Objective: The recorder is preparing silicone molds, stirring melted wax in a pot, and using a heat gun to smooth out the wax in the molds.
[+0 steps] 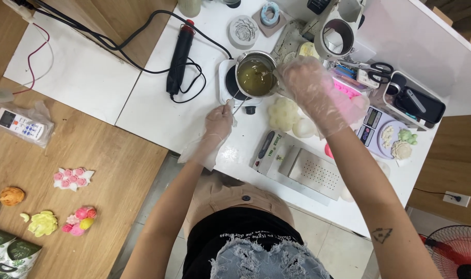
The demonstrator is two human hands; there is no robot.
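Observation:
A small metal pot (255, 76) of yellowish-green liquid stands on a white electric hot plate (226, 82). My left hand (218, 121), in a thin clear plastic glove, pinches a thin stirring stick (238, 105) whose far end reaches the pot. My right hand (313, 90), also gloved, is closed at the pot's right side, apparently on its handle, which the hand hides. A pale flower-shaped piece (283, 113) lies just below the right hand on the white table (158, 111).
A black tool with a cord (179, 57) lies left of the hot plate. Flower moulds (244, 30), scissors (372, 68), a small scale (371, 125), a perforated metal box (315, 173) and a metal cup (338, 37) crowd the table. Coloured flowers (73, 178) and a remote (19, 124) rest on the wooden surface.

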